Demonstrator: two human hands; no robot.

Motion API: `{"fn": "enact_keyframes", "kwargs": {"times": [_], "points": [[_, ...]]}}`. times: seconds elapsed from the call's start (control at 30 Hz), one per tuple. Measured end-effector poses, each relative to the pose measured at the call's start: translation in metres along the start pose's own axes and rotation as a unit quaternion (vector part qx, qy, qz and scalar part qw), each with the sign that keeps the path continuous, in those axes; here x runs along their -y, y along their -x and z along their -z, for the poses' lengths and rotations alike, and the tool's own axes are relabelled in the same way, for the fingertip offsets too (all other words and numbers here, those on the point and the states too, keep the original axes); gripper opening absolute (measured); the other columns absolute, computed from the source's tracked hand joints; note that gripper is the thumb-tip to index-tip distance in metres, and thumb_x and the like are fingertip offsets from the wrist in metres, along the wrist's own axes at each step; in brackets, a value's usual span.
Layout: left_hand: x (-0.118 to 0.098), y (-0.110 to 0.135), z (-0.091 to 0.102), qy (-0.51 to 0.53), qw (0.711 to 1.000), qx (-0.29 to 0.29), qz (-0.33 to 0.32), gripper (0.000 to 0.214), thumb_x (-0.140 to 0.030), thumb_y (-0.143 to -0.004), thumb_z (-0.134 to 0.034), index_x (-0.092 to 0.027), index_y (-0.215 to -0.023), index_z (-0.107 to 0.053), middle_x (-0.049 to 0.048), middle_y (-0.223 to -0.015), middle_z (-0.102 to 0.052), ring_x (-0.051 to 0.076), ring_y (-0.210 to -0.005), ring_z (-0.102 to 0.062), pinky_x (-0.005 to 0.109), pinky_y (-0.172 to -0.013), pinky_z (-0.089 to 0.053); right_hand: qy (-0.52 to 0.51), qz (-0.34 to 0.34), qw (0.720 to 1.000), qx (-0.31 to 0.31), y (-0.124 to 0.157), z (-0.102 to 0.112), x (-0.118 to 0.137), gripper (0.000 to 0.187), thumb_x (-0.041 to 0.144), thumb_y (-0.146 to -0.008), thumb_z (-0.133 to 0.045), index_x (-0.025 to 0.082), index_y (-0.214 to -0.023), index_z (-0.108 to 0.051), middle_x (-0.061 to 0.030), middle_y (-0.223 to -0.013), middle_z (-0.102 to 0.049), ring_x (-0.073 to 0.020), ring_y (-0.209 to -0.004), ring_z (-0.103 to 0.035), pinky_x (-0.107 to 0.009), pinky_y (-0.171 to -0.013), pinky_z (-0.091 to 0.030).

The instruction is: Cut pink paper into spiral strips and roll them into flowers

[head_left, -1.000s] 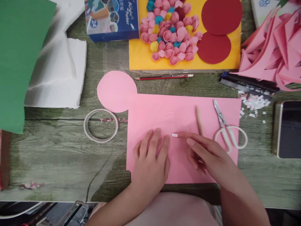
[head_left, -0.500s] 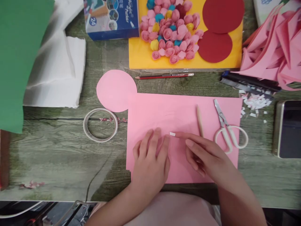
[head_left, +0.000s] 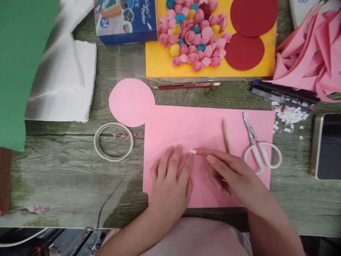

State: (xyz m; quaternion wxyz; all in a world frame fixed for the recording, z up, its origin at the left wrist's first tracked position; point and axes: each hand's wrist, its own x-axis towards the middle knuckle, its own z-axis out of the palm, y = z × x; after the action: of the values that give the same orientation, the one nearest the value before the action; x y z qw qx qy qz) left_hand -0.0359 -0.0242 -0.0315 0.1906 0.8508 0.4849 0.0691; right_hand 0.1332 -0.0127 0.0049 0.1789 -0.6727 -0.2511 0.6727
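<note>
My left hand (head_left: 172, 177) lies spread and flat on a sheet of pink paper (head_left: 170, 121), fingers pointing away from me. My right hand (head_left: 229, 170) is over the same sheet, its index finger stretched out and the other fingers loosely bent. At that index fingertip is a small white piece (head_left: 193, 151), close to my left index fingertip; whether it sticks to the finger or the paper I cannot tell. White-handled scissors (head_left: 257, 145) and a pale pointed stick (head_left: 226, 135) lie on the sheet, right of my hands.
Left of the sheet are a tape roll (head_left: 96, 142) and a pink paper circle (head_left: 130, 103). A pencil (head_left: 186, 85) lies beyond it. Farther back are paper roses (head_left: 190, 37) on yellow paper (head_left: 160, 69) and a marker box (head_left: 126, 21). White scraps (head_left: 291, 115) and a phone (head_left: 329, 145) sit right.
My right index fingertip and the white piece have shifted slightly left, toward my left index finger. My left hand stays in place.
</note>
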Motion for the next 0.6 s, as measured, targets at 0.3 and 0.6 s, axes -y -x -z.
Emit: {"fn": "enact_keyframes", "kwargs": {"times": [0.3, 0.6], "points": [[0.0001, 0.0001, -0.0001, -0.004, 1.000, 0.001, 0.002, 0.043, -0.021, -0.084, -0.052, -0.019, -0.127, -0.053, 0.0129, -0.140, -0.046, 0.030, -0.128, -0.037, 0.044, -0.095, -0.032, 0.077, 0.037, 0.996, -0.028, -0.0005, -0.0022, -0.0010, 0.040, 0.035, -0.094, -0.038, 0.016, -0.124, -0.056, 0.0063, -0.049, -0.042, -0.0095, -0.044, -0.040, -0.021, -0.041, -0.030], [0.0000, 0.0000, 0.0003, -0.003, 1.000, -0.003, 0.000, 0.044, -0.021, -0.084, -0.052, -0.019, -0.128, -0.052, 0.0134, -0.138, -0.047, 0.031, -0.127, -0.038, 0.044, -0.094, -0.032, 0.093, 0.041, 0.994, -0.037, -0.0010, -0.0021, -0.0010, 0.038, 0.036, -0.094, -0.038, 0.018, -0.122, -0.057, 0.0058, -0.049, -0.044, -0.0098, -0.045, -0.042, -0.021, -0.040, -0.030]]}}
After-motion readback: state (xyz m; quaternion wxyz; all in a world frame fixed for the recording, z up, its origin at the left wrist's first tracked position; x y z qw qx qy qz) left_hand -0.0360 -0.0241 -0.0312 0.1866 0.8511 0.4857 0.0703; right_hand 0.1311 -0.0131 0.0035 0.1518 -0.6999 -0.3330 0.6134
